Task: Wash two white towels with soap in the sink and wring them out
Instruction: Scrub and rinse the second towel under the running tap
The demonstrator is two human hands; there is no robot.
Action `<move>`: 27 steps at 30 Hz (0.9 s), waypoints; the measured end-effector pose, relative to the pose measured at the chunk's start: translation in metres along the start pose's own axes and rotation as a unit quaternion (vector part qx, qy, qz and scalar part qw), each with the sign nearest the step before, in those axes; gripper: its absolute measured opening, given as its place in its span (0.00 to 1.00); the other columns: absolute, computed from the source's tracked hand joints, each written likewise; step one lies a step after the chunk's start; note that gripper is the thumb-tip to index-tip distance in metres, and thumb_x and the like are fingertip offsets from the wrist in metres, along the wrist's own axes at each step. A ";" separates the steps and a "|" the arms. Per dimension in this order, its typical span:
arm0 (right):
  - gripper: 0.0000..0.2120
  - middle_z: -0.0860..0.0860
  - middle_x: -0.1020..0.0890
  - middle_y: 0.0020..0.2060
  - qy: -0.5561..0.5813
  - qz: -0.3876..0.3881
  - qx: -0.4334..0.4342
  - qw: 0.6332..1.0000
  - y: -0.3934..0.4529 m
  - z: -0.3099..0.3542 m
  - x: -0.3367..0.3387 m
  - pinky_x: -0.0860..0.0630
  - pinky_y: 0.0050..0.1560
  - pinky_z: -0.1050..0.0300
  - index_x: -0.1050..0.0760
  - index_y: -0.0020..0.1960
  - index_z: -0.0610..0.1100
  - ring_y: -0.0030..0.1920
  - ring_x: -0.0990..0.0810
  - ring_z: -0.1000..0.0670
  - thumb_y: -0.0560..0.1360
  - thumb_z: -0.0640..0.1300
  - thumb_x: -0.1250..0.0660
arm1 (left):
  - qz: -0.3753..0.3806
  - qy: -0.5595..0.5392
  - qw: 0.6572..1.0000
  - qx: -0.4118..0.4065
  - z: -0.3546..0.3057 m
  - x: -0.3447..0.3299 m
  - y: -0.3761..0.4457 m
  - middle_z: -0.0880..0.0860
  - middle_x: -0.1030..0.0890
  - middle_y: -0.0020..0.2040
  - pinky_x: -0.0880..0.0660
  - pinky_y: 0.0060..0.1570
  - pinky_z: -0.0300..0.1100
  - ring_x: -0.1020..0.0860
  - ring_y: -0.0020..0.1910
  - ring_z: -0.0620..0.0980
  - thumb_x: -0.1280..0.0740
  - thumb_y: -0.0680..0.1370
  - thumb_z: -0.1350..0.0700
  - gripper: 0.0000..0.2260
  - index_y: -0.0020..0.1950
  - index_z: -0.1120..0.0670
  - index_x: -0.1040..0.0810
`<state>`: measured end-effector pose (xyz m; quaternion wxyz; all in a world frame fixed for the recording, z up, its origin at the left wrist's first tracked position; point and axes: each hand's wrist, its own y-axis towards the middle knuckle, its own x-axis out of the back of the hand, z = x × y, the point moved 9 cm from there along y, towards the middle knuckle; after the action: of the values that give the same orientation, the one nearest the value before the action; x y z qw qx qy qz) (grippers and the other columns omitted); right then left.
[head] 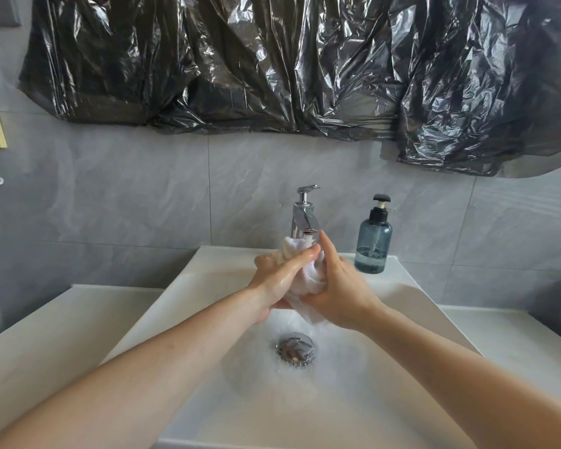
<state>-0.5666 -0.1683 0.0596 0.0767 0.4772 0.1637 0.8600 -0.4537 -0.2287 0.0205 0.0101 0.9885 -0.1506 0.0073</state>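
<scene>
A pale, smooth counter (39, 322) carries a white square sink (412, 296) against grey marbled wall tiles (127, 196), with crinkled black plastic sheeting (272, 59) hung above. Over the basin, left hand (277, 283) and right hand (344, 294) press a bunched wet white towel (308, 280) between their palms, fingers mostly straight. Behind this grip stands a chrome tap (303, 215); right of it, a translucent blue soap bottle (373, 241). Below, foamy water rings the metal drain (295, 350).
</scene>
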 end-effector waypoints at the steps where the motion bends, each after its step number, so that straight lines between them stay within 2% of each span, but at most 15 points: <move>1: 0.57 0.62 0.29 0.47 -0.003 0.005 0.012 1.000 0.000 0.004 -0.001 0.31 0.54 0.56 0.63 0.84 0.49 0.60 0.29 0.48 0.72 0.50 0.24 | -0.024 -0.011 1.000 -0.006 0.002 0.006 0.006 0.55 0.16 0.60 0.14 0.42 0.54 0.12 0.48 0.52 0.20 0.69 0.37 0.24 0.60 0.48 0.15; 4: 0.64 0.63 0.32 0.53 0.019 0.022 0.007 1.000 -0.002 0.009 -0.004 0.35 0.63 0.57 0.65 0.84 0.51 0.65 0.36 0.51 0.67 0.54 0.20 | -0.077 -0.031 0.996 -0.017 0.004 0.020 0.015 0.55 0.16 0.59 0.14 0.41 0.54 0.12 0.48 0.53 0.22 0.65 0.43 0.26 0.61 0.49 0.18; 6: 0.67 0.62 0.35 0.62 0.048 0.028 -0.026 0.998 -0.002 0.006 -0.007 0.39 0.73 0.52 0.67 0.83 0.56 0.67 0.39 0.53 0.65 0.59 0.18 | -0.095 -0.032 0.995 -0.023 0.005 0.026 0.019 0.54 0.13 0.53 0.15 0.44 0.51 0.12 0.46 0.52 0.23 0.63 0.45 0.28 0.60 0.53 0.19; 8: 0.70 0.64 0.32 0.72 0.117 0.045 -0.048 0.991 -0.001 0.001 -0.016 0.40 0.78 0.45 0.70 0.79 0.65 0.74 0.36 0.55 0.62 0.62 0.17 | -0.080 -0.037 0.995 -0.056 -0.003 0.022 0.017 0.55 0.14 0.48 0.19 0.43 0.47 0.14 0.43 0.52 0.27 0.63 0.49 0.24 0.57 0.57 0.17; 9: 0.72 0.66 0.27 0.71 0.185 0.055 -0.060 0.979 -0.001 -0.002 -0.020 0.37 0.78 0.44 0.72 0.78 0.67 0.74 0.31 0.56 0.61 0.60 0.15 | -0.069 -0.039 0.994 -0.070 -0.006 0.019 0.015 0.55 0.14 0.47 0.19 0.43 0.46 0.15 0.42 0.52 0.29 0.64 0.51 0.22 0.57 0.55 0.16; 11: 0.72 0.66 0.17 0.58 0.302 0.081 -0.099 0.945 -0.003 -0.008 -0.025 0.29 0.73 0.48 0.70 0.81 0.58 0.64 0.20 0.59 0.63 0.50 0.14 | -0.040 -0.034 0.993 -0.105 -0.015 0.013 0.010 0.54 0.13 0.48 0.19 0.42 0.45 0.15 0.43 0.50 0.32 0.67 0.53 0.19 0.57 0.49 0.14; 12: 0.68 0.63 0.15 0.56 0.326 0.084 -0.117 0.934 -0.005 -0.010 -0.022 0.25 0.69 0.49 0.63 0.83 0.54 0.60 0.18 0.58 0.64 0.47 0.14 | -0.022 -0.027 0.992 -0.119 -0.020 0.010 0.008 0.53 0.13 0.47 0.20 0.42 0.44 0.15 0.44 0.50 0.32 0.70 0.53 0.17 0.56 0.48 0.14; 13: 0.59 0.57 0.14 0.56 0.336 0.085 -0.119 0.931 -0.007 -0.010 -0.019 0.21 0.64 0.48 0.50 0.83 0.50 0.57 0.15 0.54 0.65 0.46 0.15 | -0.008 -0.017 0.991 -0.131 -0.022 0.008 0.007 0.52 0.14 0.46 0.21 0.42 0.44 0.16 0.45 0.50 0.32 0.72 0.53 0.14 0.56 0.49 0.14; 15: 0.30 0.45 0.12 0.51 0.335 0.118 -0.105 0.929 -0.009 -0.004 -0.019 0.16 0.53 0.46 0.25 0.67 0.44 0.51 0.12 0.46 0.69 0.42 0.18 | 0.008 0.019 0.987 -0.157 -0.028 0.007 0.005 0.52 0.14 0.45 0.20 0.44 0.45 0.16 0.46 0.49 0.33 0.75 0.52 0.12 0.54 0.54 0.15; 16: 0.20 0.44 0.12 0.48 0.329 0.129 -0.109 0.929 -0.010 -0.004 -0.021 0.16 0.49 0.48 0.20 0.60 0.44 0.48 0.12 0.45 0.70 0.41 0.19 | 0.011 0.045 0.985 -0.164 -0.027 0.008 0.009 0.51 0.14 0.46 0.20 0.48 0.46 0.16 0.48 0.49 0.33 0.74 0.50 0.13 0.54 0.54 0.16; 19: 0.14 0.50 0.11 0.42 0.304 0.112 -0.141 0.935 -0.012 -0.014 -0.026 0.16 0.45 0.54 0.16 0.51 0.45 0.44 0.12 0.51 0.67 0.43 0.18 | -0.013 0.145 0.981 -0.127 -0.015 0.021 0.015 0.45 0.13 0.51 0.18 0.58 0.52 0.15 0.53 0.48 0.27 0.69 0.37 0.19 0.56 0.44 0.18; 21: 0.12 0.52 0.12 0.39 0.260 0.073 -0.143 0.952 -0.009 -0.019 -0.021 0.17 0.41 0.59 0.16 0.46 0.47 0.40 0.13 0.55 0.65 0.45 0.19 | -0.019 0.172 0.980 -0.100 -0.011 0.027 0.015 0.45 0.13 0.53 0.16 0.54 0.57 0.14 0.53 0.48 0.26 0.65 0.30 0.26 0.58 0.41 0.19; 23: 0.12 0.52 0.12 0.38 0.205 0.043 -0.134 0.969 -0.007 -0.021 -0.014 0.17 0.41 0.57 0.16 0.44 0.49 0.40 0.14 0.54 0.63 0.47 0.20 | -0.014 0.143 0.985 -0.095 -0.015 0.026 0.010 0.45 0.15 0.57 0.15 0.51 0.57 0.14 0.54 0.48 0.24 0.61 0.28 0.34 0.63 0.41 0.22; 25: 0.11 0.49 0.13 0.38 0.166 0.040 -0.107 0.980 -0.005 -0.018 -0.011 0.16 0.44 0.53 0.17 0.45 0.50 0.40 0.14 0.52 0.63 0.47 0.23 | -0.015 0.122 0.989 -0.088 -0.018 0.023 0.007 0.45 0.19 0.61 0.15 0.55 0.56 0.16 0.58 0.48 0.24 0.58 0.26 0.44 0.69 0.43 0.27; 27: 0.11 0.50 0.14 0.35 0.097 0.047 -0.071 0.992 -0.004 -0.013 -0.008 0.16 0.42 0.51 0.18 0.45 0.51 0.37 0.14 0.52 0.63 0.48 0.26 | 0.003 0.125 0.988 -0.088 -0.020 0.015 0.005 0.44 0.19 0.61 0.17 0.58 0.51 0.16 0.58 0.44 0.23 0.56 0.25 0.44 0.67 0.43 0.25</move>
<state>-0.5732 -0.1698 0.0452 0.0533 0.3922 0.0864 0.9143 -0.4410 -0.2373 0.0407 0.1157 0.9746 -0.1514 0.1179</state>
